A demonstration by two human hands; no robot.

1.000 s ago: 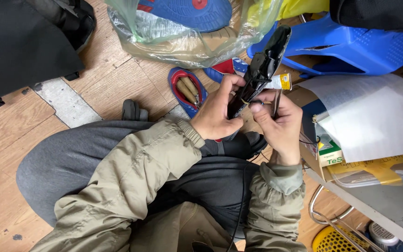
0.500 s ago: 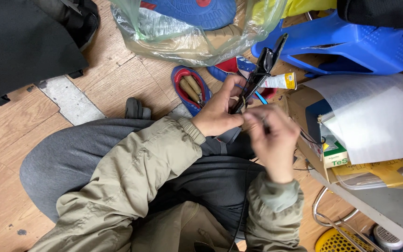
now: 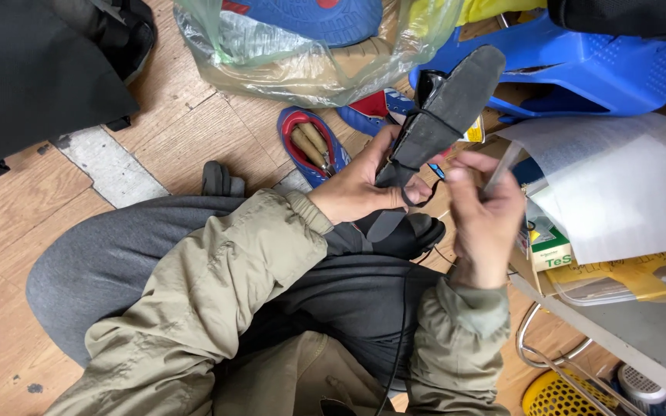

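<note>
Raised now, black shoe [image 3: 442,108] hides blue stool [image 3: 580,65].

The left hand [image 3: 356,192] grips the lower end of a flat dark shoe sole [image 3: 441,115], which slants up and away over the lap. The right hand [image 3: 487,208] sits just right of it, fingers pinching a thin pale tool [image 3: 500,166]. Beyond the hands, on the wooden plank floor [image 3: 186,131], lies a red-lined blue shoe holding wooden-handled tools [image 3: 311,142]; behind that rests a clear plastic bag of shoes [image 3: 302,46]. A white paper sheet [image 3: 618,185] lies to the right.
</note>
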